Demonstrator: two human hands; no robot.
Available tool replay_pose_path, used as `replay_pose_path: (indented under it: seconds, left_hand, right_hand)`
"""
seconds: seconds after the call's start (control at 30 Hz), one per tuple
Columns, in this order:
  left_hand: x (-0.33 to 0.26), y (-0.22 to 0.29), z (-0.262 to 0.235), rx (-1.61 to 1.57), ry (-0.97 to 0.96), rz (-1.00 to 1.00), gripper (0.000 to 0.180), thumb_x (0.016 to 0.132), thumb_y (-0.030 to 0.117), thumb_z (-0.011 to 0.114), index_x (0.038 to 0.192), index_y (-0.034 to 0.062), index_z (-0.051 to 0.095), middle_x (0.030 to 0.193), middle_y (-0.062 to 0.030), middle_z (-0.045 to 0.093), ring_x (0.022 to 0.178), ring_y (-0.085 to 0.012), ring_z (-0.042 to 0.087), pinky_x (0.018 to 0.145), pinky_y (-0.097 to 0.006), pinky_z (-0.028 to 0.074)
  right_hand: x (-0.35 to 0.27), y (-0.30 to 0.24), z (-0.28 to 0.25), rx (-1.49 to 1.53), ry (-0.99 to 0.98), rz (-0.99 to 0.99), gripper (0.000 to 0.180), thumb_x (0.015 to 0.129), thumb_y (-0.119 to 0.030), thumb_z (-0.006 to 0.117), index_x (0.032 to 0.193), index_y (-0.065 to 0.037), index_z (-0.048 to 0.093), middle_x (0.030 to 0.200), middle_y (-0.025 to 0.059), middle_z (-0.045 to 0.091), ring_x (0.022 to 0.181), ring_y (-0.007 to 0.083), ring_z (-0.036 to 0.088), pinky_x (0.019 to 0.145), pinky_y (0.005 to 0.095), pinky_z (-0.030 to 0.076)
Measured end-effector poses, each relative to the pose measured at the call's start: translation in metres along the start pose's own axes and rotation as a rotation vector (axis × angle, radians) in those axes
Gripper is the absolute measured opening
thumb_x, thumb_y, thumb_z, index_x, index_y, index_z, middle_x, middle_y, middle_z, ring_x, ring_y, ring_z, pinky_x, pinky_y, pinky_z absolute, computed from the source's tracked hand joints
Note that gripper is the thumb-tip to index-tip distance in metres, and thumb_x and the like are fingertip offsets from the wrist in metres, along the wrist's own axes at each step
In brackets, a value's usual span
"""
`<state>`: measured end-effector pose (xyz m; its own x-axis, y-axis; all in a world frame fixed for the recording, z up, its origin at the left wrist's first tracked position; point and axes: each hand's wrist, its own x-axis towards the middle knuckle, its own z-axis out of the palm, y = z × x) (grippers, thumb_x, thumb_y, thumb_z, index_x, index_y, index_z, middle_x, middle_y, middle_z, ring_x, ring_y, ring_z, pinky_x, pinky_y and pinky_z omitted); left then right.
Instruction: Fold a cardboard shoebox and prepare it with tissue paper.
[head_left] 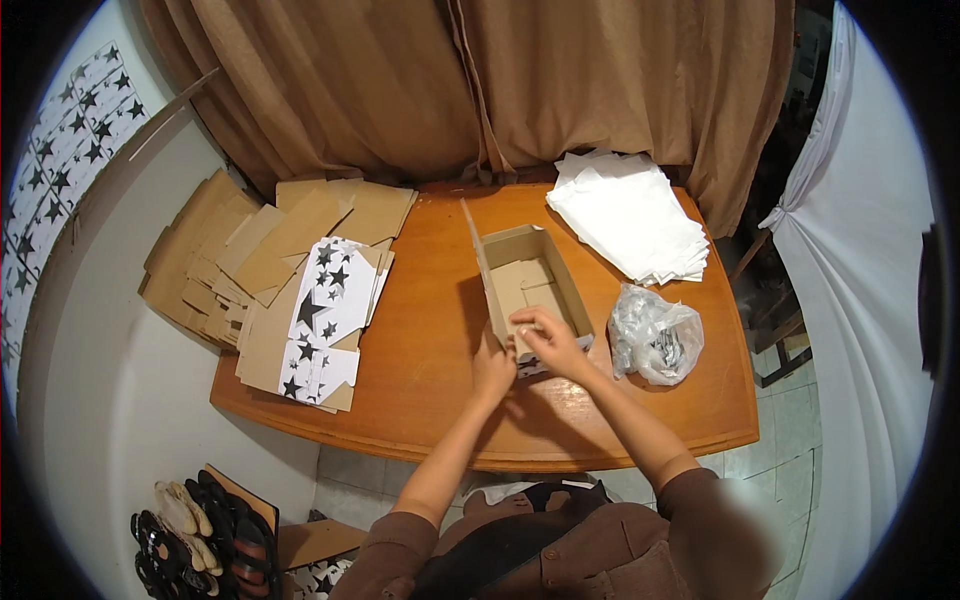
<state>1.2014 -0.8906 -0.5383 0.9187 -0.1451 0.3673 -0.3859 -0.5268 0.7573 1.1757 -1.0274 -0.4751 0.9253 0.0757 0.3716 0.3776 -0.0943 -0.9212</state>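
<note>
from my distant seat i see flat brown cardboard (210,265) heaped on the table's (400,390) left, a star-printed piece (318,360) on top, probably set aside to free the middle. the left hand (492,368) lies against the near left corner of the box (565,285), seemingly steadying it; whether it grips, i can't tell. the box stands mid-table, its side panel (475,238) raised, leaving the inside reachable. the right hand (552,343) curls over the near end, its hold unclear. white sheets (630,220) and a clear plastic bag (655,335) lie rightward, likely for easy reach.
</note>
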Motion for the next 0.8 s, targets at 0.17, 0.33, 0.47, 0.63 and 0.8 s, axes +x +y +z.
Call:
replay_pose_path:
  seconds: [0.17,0.33,0.47,0.63,0.8]
  left_hand:
    - [0.009,-0.049,-0.057,-0.101,-0.067,-0.193,0.036,0.09,0.03,0.05,0.095,-0.005,0.058,0.083,-0.0239,0.061,0.076,-0.0309,0.061,0.068,-0.037,0.047]
    - [0.026,-0.091,-0.113,-0.301,-0.101,-0.234,0.032,0.088,0.025,0.057,0.096,-0.0055,0.06,0.086,-0.0112,0.065,0.078,-0.0169,0.059,0.07,-0.031,0.047]
    - [0.051,-0.12,-0.141,-0.471,-0.1,-0.312,0.031,0.085,0.016,0.062,0.108,-0.0029,0.055,0.097,-0.009,0.063,0.088,-0.0167,0.059,0.078,-0.03,0.046]
    - [0.094,-0.156,-0.152,-0.466,-0.192,-0.328,0.04,0.082,0.01,0.063,0.116,-0.0027,0.046,0.107,-0.0124,0.06,0.096,-0.0186,0.059,0.082,-0.03,0.046]
    - [0.129,-0.179,-0.139,-0.496,-0.19,-0.211,0.039,0.082,0.01,0.064,0.115,-0.0027,0.047,0.104,-0.012,0.061,0.093,-0.0182,0.06,0.08,-0.029,0.048]
  right_hand:
    - [0.02,0.021,-0.049,-0.317,0.062,-0.076,0.017,0.086,-0.007,0.051,0.1,-0.002,0.06,0.097,0.0099,0.06,0.089,0.0197,0.058,0.076,0.0317,0.047]
    - [0.026,0.025,-0.056,-0.498,0.004,0.028,0.018,0.083,-0.006,0.052,0.098,-0.001,0.061,0.093,0.0122,0.061,0.085,0.0233,0.059,0.075,0.033,0.047]
    - [0.03,0.029,-0.036,-0.479,-0.094,0.075,0.018,0.081,-0.003,0.051,0.094,-0.002,0.063,0.087,0.0127,0.063,0.081,0.0265,0.06,0.073,0.0331,0.048]
    - [0.036,0.055,0.014,-0.565,-0.489,-0.067,0.03,0.072,0.004,0.05,0.095,-0.007,0.066,0.097,0.0095,0.065,0.087,0.0273,0.062,0.078,0.0341,0.049]
    - [0.057,0.09,0.119,-0.615,-0.981,-0.02,0.039,0.077,-0.012,0.056,0.116,-0.014,0.059,0.121,0.0098,0.055,0.113,0.028,0.051,0.09,0.038,0.043]
